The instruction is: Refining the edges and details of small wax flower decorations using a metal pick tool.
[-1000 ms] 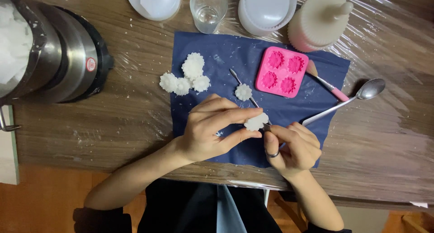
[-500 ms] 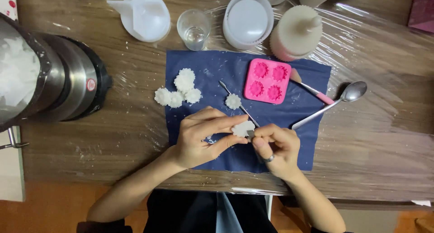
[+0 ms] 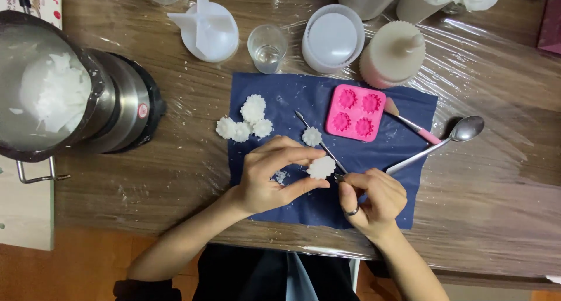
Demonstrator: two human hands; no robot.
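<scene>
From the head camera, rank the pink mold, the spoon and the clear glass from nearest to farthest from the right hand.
Measured from the right hand:
1. Pink mold, just above it on the blue cloth.
2. Spoon, bowl out to the hand's right, off the cloth.
3. Clear glass, far up and to the left, past the cloth's top edge.

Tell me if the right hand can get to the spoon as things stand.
Probably yes, but not freely. The spoon lies just up and right of the right hand, its handle end close by with nothing between. That hand, though, is pinching a thin metal tool against the white flower piece, so its fingers are occupied.
</scene>
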